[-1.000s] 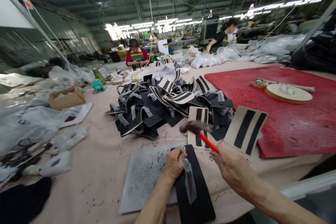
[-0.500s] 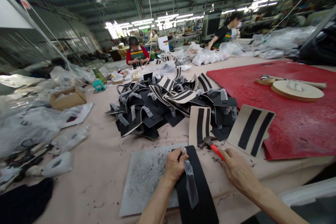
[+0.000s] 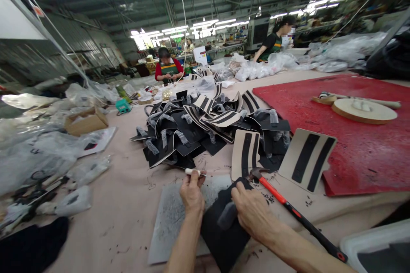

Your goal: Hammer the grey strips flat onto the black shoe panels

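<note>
My left hand (image 3: 193,198) is closed around a white-handled awl (image 3: 193,172), its thin metal tip pointing right, above the speckled grey board (image 3: 168,222). Between thumb and fingers, my right hand (image 3: 253,209) pinches the upper edge of a black panel (image 3: 221,239). That panel is tilted over the right part of the board, and its plastic-wrapped strap is blurred. A hammer (image 3: 297,215) with a red and black handle lies on the table to the right, partly behind my right forearm. Past its head are two beige panels with black stripes, one of them the near panel (image 3: 245,153).
A heap of black panels (image 3: 188,136) with wrapped straps fills the table's middle. On the right, a red mat (image 3: 361,158) carries a tape roll (image 3: 363,110). Plastic bags and a cardboard box (image 3: 86,120) are on the left. Two co-workers stand farther back.
My right hand has let go of the hammer and now grips the black panel, which has turned and lifted. My left hand has moved left off the panel with the awl.
</note>
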The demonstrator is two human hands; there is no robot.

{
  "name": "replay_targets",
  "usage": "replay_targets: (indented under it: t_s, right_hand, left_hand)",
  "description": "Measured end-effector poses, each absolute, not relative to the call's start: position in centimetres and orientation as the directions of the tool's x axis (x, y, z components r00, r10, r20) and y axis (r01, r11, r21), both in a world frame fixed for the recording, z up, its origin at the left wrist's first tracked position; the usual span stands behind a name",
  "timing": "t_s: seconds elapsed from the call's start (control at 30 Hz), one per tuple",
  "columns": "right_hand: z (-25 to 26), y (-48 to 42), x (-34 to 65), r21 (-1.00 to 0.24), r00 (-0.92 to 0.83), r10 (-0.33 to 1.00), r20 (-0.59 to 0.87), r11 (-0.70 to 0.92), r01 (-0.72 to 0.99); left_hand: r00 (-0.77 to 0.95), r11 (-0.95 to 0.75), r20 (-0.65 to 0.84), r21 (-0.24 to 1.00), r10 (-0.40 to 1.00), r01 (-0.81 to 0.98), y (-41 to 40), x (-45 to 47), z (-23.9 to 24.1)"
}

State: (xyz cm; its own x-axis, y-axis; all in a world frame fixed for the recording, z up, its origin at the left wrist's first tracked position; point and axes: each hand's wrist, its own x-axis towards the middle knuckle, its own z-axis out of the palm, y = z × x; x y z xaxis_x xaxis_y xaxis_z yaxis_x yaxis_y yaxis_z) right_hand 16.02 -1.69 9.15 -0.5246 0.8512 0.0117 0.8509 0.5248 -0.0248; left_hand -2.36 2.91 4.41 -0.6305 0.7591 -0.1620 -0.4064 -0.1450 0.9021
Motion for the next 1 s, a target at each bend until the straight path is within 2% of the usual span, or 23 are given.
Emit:
replay_targets:
  t_s: [0.1,0.17,0.23,0.33,0.5,0.67,0.83,1.0]
  right_hand:
    - [11.5,-1.5,16.1,-0.033,-0.333,0.943,0.02,0.334,0.942]
    - [12.0,-1.7,15.9,-0.068,-0.292,0.956,0.006,0.292,0.954]
    - [11.4,-2.2,15.5,-0.115,-0.253,0.967,-0.018,0.249,0.962]
    - [9.4,-3.2,14.7,-0.215,-0.175,0.982,-0.073,0.156,0.964]
    - [6.6,-5.0,13.9,-0.391,-0.154,0.98,-0.126,0.094,0.915]
    - [5.8,-5.3,13.2,-0.429,-0.178,0.962,-0.206,0.075,0.9]
    - [5.2,-4.8,12.9,-0.571,-0.2,0.939,-0.279,0.006,0.821]
    - [4.9,-4.8,13.2,-0.619,-0.206,0.936,-0.285,-0.015,0.785]
  left_hand:
    - [-0.667,-0.274,0.045,0.931,0.744,-0.242,2.0,-4.4,7.8]
    - [-0.621,-0.268,0.158,0.96,0.767,-0.087,1.1,-5.0,8.8]
    - [-0.542,-0.207,0.197,0.977,0.817,0.043,0.4,-4.7,8.4]
    - [-0.425,-0.12,0.172,0.982,0.889,0.145,-0.2,-3.3,5.7]
    - [-0.299,-0.06,0.107,0.985,0.948,0.16,0.3,-1.5,2.0]
    - [-0.204,-0.042,0.067,0.991,0.977,0.127,1.5,-0.9,1.2]
    - [-0.173,-0.046,0.065,0.993,0.983,0.109,1.6,-0.9,0.8]
    - [-0.118,-0.066,0.087,0.983,0.989,0.169,1.2,-1.1,1.0]
